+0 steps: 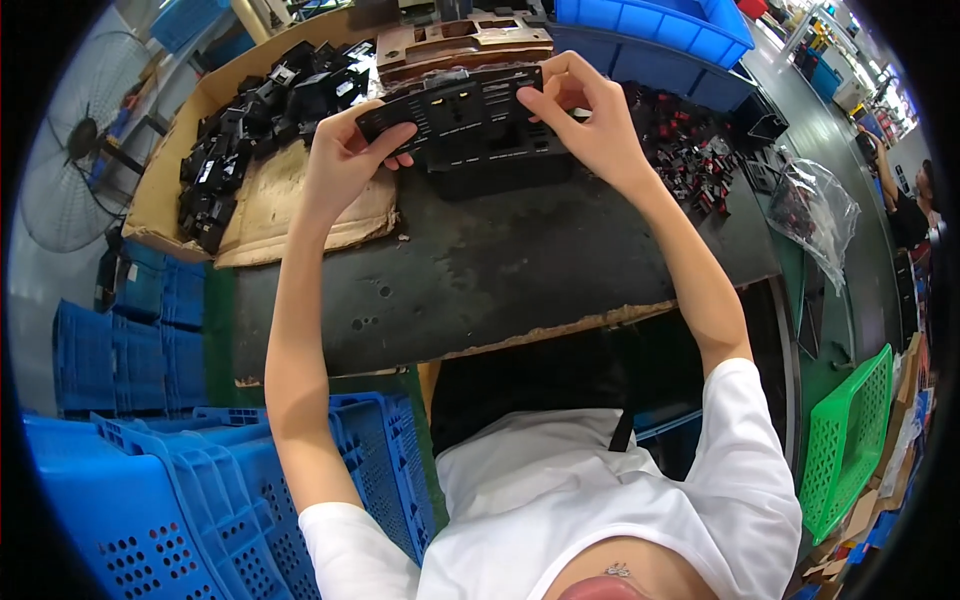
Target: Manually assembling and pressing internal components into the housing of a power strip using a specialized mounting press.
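Between my two hands is a flat black plastic panel (455, 108) with slots and pale printed marks, held up at the far side of the worktable. My left hand (350, 150) pinches its left end, thumb on the face. At the other end, the thumb and fingertips of my right hand (590, 115) close on its upper right corner. Behind and below the panel, a second black plastic part (500, 170) shows low on the table; the panel hides some of it. A worn brown metal fixture (465, 42) stands just beyond.
An open cardboard box (160, 215) of black plastic parts lies left. Small red and black pieces (695, 150) are heaped right, near a clear plastic bag (815, 215). A blue bin (650, 25) stands behind. Blue crates (130, 500), a fan (85, 140) and a green basket (845, 440) flank the table.
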### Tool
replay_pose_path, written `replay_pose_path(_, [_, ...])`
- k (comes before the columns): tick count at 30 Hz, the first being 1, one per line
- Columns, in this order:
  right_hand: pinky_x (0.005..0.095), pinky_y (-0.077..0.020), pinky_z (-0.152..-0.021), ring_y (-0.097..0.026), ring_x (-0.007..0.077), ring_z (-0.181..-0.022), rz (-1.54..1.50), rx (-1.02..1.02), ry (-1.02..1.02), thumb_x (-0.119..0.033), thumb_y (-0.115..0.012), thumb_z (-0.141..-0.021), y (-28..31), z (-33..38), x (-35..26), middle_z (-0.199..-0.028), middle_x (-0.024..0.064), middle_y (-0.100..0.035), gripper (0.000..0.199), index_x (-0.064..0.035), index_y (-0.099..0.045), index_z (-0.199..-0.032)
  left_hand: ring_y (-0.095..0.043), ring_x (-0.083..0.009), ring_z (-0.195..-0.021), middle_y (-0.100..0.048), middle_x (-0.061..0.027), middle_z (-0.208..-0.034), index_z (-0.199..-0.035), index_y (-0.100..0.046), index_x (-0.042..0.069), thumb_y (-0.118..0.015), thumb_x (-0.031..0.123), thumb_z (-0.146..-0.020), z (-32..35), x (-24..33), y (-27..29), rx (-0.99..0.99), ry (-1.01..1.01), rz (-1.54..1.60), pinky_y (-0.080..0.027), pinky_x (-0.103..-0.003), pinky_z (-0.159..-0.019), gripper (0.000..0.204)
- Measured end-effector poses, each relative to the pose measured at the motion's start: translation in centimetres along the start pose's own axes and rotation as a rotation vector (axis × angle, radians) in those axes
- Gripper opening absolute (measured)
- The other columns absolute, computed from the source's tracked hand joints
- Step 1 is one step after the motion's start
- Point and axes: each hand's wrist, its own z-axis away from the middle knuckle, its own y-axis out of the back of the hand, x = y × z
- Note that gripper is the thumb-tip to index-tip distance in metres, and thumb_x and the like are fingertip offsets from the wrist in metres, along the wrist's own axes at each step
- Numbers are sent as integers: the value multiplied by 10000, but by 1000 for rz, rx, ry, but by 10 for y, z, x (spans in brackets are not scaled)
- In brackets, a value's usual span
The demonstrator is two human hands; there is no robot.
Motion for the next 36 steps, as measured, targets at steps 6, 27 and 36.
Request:
replay_pose_path(6, [197, -444, -564, -603, 74, -596, 46, -70, 53, -126, -637, -824, 1, 0, 5, -566, 9, -534, 203, -33, -457, -829, -619, -94, -606, -635, -27, -747, -914, -628, -22, -666, 88, -806, 2, 2, 1, 14, -62, -146, -465, -195, -513, 159])
replay_pose_path(27, [206, -434, -643, -482, 65, -633, -15, -113, 148, -136, -695, -788, 10, -3, -9, -679, -2, -507, 225, -39, -501, -845, -606, -83, -648, -621, -33, -744, -864, -629, -40, -664, 4, -779, -1, 5, 2, 109, -242, -200, -446, -183, -546, 101])
replay_pose_path(36, [212, -451, -654, -507, 64, -655, -24, -90, 164, -106, -688, -787, 8, -3, -12, -726, -5, -533, 213, -39, -494, -844, -563, -86, -648, -594, -40, -734, -831, -615, -49, -658, -38, -763, -3, 6, 4, 110, -386, -269, -454, -195, -588, 81])
